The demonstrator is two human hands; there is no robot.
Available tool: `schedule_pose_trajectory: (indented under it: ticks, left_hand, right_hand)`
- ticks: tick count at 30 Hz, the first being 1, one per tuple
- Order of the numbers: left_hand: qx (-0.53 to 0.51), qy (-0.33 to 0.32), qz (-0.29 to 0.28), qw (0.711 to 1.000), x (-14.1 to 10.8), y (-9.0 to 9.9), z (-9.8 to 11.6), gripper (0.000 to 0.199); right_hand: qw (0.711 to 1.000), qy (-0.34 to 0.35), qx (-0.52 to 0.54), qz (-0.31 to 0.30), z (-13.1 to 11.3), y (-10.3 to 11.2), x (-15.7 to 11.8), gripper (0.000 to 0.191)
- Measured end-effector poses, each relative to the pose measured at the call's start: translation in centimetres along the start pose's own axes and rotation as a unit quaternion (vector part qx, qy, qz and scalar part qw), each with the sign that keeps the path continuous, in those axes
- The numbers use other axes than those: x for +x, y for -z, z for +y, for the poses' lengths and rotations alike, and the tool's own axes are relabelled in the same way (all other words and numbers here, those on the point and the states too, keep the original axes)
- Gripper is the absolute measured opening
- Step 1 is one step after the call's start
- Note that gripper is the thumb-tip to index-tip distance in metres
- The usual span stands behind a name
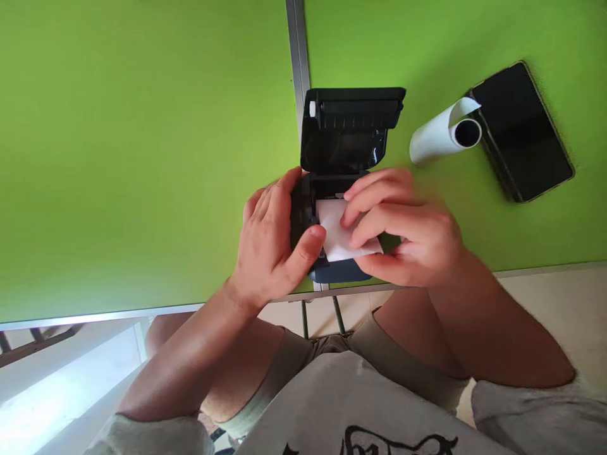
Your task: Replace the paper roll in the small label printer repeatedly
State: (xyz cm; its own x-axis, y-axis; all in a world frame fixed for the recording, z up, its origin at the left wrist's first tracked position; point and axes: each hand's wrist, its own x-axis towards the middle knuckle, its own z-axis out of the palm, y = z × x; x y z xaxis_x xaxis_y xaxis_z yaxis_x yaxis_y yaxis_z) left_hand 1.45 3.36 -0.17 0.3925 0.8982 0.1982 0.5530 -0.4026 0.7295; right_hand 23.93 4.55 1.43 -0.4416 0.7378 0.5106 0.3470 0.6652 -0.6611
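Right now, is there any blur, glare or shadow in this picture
In the head view, glare washes out the floor at lower left; in that head view, the right hand is blurred along its upper edge; head view again, a small glint shows on the open black lid, and soft shadow darkens the green tabletop near the paper roll.

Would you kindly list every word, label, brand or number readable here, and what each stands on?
None can be read with certainty.
Grey cloth shirt: black script-like print, cut off by the picture's edge, illegible.
Black plastic device with raised lid: tiny pale markings inside, too small to read.
White cylindrical paper roll: no text visible.
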Motion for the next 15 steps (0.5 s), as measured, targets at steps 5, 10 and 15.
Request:
schedule_pose_trajectory:
  ticks: [5,10,15]
  left_hand:
    - [0.025,-0.010,-0.014,1.000,0.0,-0.1,-0.5,0.081]
    - [0.020,-0.027,-0.020,0.999,-0.1,0.0,-0.8,0.092]
    - [0.008,-0.032,-0.019,0.999,-0.1,0.0,-0.7,0.097]
  right_hand:
    - [0.999,0.007,0.003,-0.036,0.0,0.2,-0.2,0.009]
    - [0.994,-0.015,0.028,0.104,1.0,0.1,0.1,0.009]
    - [0.972,-0.156,-0.001,0.177,2.2,-0.7,-0.8,0.028]
